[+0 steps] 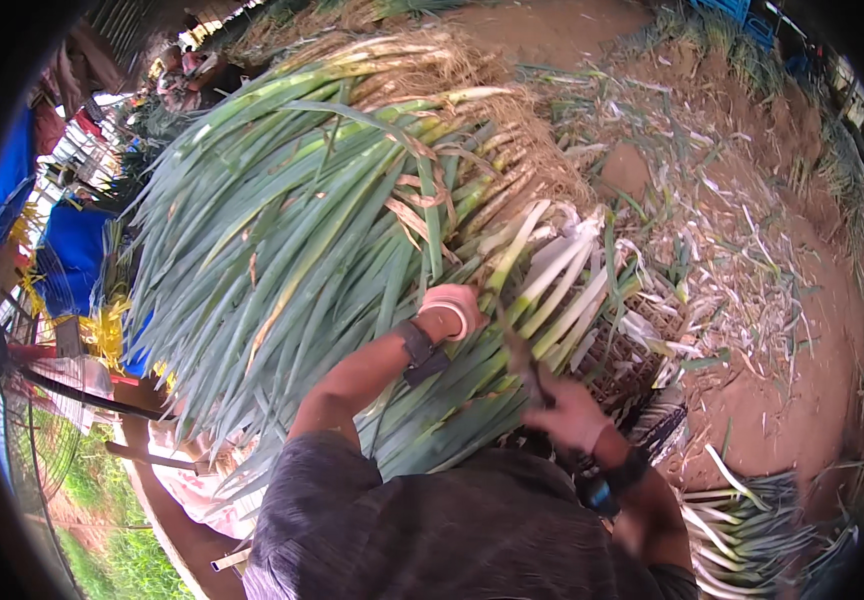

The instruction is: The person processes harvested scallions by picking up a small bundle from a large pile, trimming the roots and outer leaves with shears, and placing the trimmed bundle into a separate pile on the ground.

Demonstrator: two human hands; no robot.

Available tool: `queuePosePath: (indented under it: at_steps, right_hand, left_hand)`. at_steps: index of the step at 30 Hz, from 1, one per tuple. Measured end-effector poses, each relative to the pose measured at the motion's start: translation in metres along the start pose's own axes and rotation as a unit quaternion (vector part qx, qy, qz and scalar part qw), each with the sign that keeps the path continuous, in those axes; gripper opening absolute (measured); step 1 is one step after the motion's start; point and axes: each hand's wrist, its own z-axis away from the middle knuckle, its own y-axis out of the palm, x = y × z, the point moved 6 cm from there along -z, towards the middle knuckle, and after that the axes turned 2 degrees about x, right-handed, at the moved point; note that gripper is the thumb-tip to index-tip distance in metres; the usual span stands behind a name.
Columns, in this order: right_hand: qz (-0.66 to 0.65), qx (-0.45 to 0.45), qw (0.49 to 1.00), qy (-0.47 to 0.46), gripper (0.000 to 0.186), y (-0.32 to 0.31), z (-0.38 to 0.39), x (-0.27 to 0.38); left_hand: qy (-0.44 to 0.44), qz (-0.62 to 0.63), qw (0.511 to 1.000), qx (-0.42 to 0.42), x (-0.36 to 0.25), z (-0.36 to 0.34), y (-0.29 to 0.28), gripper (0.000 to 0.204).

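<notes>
A large heap of long green onions lies in front of me, leaves toward the left, roots toward the upper right. My left hand has its fingers closed on the green onion stalks at the middle of the heap, with a white band around it. My right hand grips a dark blade angled up across the stalks, close to the left hand. Pale, peeled-looking stalk ends fan out to the right of both hands.
Peelings and leaf scraps cover much of the dirt floor at right. A smaller pile of onions lies at lower right. A fan stands at left near blue tarps. Blue crates sit at the back.
</notes>
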Motion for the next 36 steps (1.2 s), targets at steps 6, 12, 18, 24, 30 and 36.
queuePosePath:
  at_steps: [6, 12, 18, 24, 30, 36]
  right_hand:
    - [-0.013, -0.016, 1.0, -0.009, 0.084, 0.008, 0.012, 0.002]
    - [-0.09, -0.044, 0.994, 0.05, 0.086, -0.009, -0.025, -0.021]
    - [0.0, 0.041, 0.999, -0.02, 0.089, 0.017, 0.023, 0.009]
    - [-0.023, -0.001, 1.0, 0.009, 0.09, 0.009, 0.0, -0.007]
    - [0.016, 0.063, 0.998, -0.015, 0.091, 0.024, 0.013, 0.002]
    - [-0.001, 0.033, 0.999, 0.019, 0.093, 0.01, -0.024, -0.005]
  left_hand:
    - [-0.018, -0.009, 1.0, 0.024, -0.008, 0.001, 0.001, 0.053]
    - [0.004, 0.017, 1.0, 0.002, -0.01, 0.002, -0.002, 0.054]
    - [-0.013, 0.039, 0.999, 0.035, 0.011, -0.002, 0.012, 0.072]
    - [-0.004, 0.106, 0.994, 0.031, 0.022, -0.003, 0.021, 0.086]
    - [-0.047, 0.106, 0.993, 0.002, 0.025, 0.009, 0.021, 0.09]
    - [-0.057, 0.092, 0.993, -0.05, 0.017, 0.019, 0.016, 0.086]
